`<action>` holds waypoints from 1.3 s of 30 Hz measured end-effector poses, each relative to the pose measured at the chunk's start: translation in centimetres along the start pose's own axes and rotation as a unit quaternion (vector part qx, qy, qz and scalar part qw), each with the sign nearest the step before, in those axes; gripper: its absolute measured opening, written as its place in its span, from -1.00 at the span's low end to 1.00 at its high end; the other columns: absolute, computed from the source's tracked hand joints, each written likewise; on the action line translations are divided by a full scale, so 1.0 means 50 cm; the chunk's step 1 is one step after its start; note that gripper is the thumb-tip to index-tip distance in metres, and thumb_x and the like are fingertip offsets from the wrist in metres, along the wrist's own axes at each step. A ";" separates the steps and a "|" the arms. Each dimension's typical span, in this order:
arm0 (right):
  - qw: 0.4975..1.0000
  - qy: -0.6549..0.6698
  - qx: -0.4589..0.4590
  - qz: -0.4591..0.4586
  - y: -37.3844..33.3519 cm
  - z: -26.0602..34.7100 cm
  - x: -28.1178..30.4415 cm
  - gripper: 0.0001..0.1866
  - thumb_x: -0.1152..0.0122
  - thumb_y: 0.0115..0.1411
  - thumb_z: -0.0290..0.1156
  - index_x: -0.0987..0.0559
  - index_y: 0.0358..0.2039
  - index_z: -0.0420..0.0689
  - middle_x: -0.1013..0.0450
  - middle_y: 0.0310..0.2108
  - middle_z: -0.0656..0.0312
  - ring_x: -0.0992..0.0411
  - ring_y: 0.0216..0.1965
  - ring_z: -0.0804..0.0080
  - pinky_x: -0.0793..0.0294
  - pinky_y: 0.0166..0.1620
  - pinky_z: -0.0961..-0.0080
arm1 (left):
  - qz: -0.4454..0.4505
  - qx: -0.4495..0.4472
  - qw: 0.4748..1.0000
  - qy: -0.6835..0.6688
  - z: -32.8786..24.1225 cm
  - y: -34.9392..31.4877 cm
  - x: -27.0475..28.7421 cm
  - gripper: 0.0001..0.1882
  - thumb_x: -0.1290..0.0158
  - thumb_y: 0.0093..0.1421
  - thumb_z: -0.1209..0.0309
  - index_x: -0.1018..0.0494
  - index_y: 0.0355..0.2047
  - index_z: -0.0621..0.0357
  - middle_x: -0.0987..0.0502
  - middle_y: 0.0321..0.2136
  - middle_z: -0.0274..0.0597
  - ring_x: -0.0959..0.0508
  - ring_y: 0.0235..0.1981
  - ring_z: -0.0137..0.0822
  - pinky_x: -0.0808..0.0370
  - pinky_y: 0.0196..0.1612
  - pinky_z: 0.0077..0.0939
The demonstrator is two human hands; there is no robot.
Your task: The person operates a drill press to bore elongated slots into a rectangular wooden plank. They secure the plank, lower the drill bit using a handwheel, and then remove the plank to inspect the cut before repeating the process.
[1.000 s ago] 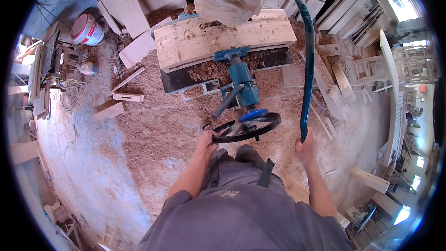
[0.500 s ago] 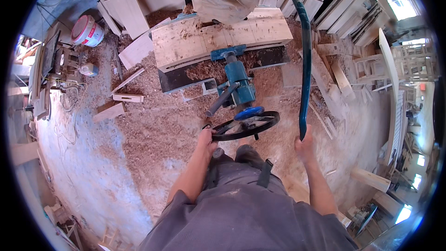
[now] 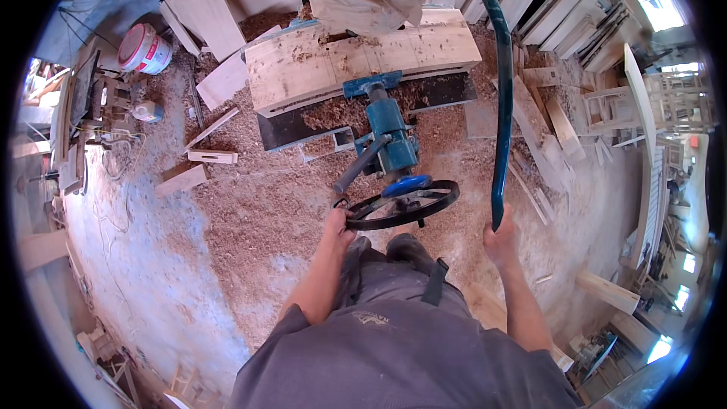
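My left hand (image 3: pixel 340 224) is closed on the left side of a black handwheel (image 3: pixel 372 224) in front of my legs. My right hand (image 3: pixel 499 236) grips the lower end of a long, curved blue lever (image 3: pixel 503 106) that rises past the top edge. Beyond the wheel is the blue-green cylinder (image 3: pixel 391 136) of a machine, with a short dark handle (image 3: pixel 362 165) angled off it. Its flat end plate (image 3: pixel 372 85) stands against a row of pale wooden pieces (image 3: pixel 295 68) lying side by side, sprinkled with shavings. A draped, dusty cover (image 3: pixel 356 14) hides part of the machine above.
Wood shavings (image 3: pixel 257 220) cover much of the floor. A white and red bucket (image 3: pixel 144 50) and loose boards (image 3: pixel 185 180) lie to the left. More planks (image 3: pixel 564 130) and stacked boards (image 3: pixel 568 23) are on the right, with a wooden beam (image 3: pixel 607 291) nearer me.
The view has shifted slightly. The lever and my right hand appear a little farther right; both hands keep their grips on the handwheel and lever.
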State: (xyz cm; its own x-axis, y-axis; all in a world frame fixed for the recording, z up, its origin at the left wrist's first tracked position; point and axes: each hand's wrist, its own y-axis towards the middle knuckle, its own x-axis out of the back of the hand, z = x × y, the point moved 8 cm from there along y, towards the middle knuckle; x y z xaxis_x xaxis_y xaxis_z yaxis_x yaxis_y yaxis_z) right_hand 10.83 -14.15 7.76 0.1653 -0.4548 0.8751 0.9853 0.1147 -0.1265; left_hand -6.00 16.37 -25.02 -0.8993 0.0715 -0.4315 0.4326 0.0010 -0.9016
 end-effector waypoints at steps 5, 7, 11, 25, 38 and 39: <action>1.000 0.000 -0.010 0.009 -0.002 0.000 -0.005 -0.67 -0.04 0.08 -0.56 -0.36 -0.10 -0.10 -0.41 -0.55 -0.08 -0.48 -0.45 -0.14 -0.39 -0.40 0.08 | 0.067 -0.003 0.997 0.040 -0.012 0.024 0.012 -0.68 0.23 0.02 0.77 -0.26 -0.17 0.42 -0.41 -0.17 0.09 -0.52 -0.17 -0.08 -0.54 -0.01 -0.10; 1.000 -0.009 0.008 0.002 -0.001 -0.001 -0.007 -0.67 -0.04 0.08 -0.56 -0.36 -0.10 -0.10 -0.41 -0.56 -0.07 -0.47 -0.47 -0.14 -0.38 -0.42 0.09 | 0.045 -0.008 0.998 0.042 -0.008 0.035 0.017 -0.67 0.23 0.01 0.77 -0.26 -0.17 0.41 -0.40 -0.16 0.09 -0.51 -0.22 -0.11 -0.55 -0.05 -0.15; 1.000 -0.026 -0.001 0.001 -0.005 -0.006 -0.017 -0.66 -0.05 0.07 -0.56 -0.37 -0.10 -0.11 -0.40 -0.57 -0.06 -0.47 -0.49 -0.12 -0.38 -0.43 0.10 | -0.037 -0.049 0.998 0.032 -0.019 -0.050 -0.012 -0.67 0.22 0.01 0.76 -0.25 -0.17 0.34 -0.37 -0.19 0.02 -0.47 -0.32 -0.19 -0.54 -0.23 -0.27; 1.000 0.006 -0.002 0.008 -0.039 0.062 -0.055 -0.64 -0.08 0.06 -0.58 -0.36 -0.08 -0.14 -0.43 -0.53 -0.11 -0.49 -0.43 -0.15 -0.39 -0.40 0.07 | -0.117 -0.109 0.987 0.013 -0.072 -0.173 -0.058 -0.82 0.21 -0.03 0.74 -0.25 -0.38 0.32 -0.35 -0.47 0.00 -0.43 -0.51 -0.18 -0.44 -0.42 -0.37; 0.999 0.040 0.010 0.007 -0.058 0.084 -0.086 -0.68 -0.05 0.11 -0.56 -0.36 -0.08 -0.14 -0.41 -0.59 -0.03 -0.47 -0.51 -0.09 -0.38 -0.43 0.11 | -0.151 -0.158 0.971 0.099 -0.035 -0.298 -0.141 -0.21 0.19 0.04 0.69 0.10 0.32 0.15 -0.43 -0.23 -0.01 -0.49 -0.40 -0.23 -0.52 -0.12 -0.32; 1.000 0.025 0.014 0.003 -0.058 0.086 -0.084 -0.68 -0.05 0.11 -0.56 -0.36 -0.08 -0.14 -0.41 -0.59 -0.03 -0.47 -0.51 -0.09 -0.38 -0.43 0.10 | -0.152 -0.166 0.970 0.092 -0.036 -0.302 -0.147 -0.22 0.19 0.04 0.69 0.09 0.32 0.15 -0.43 -0.22 0.00 -0.49 -0.40 -0.23 -0.52 -0.15 -0.32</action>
State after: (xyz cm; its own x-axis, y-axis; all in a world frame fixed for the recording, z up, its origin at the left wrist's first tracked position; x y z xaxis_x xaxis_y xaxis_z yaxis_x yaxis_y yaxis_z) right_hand 7.11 -8.77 6.44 0.1742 -0.4974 0.8498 0.9827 0.1426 -0.1180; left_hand -5.80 17.61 -8.17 -0.9752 0.1935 -0.1073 0.1736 0.3686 -0.9132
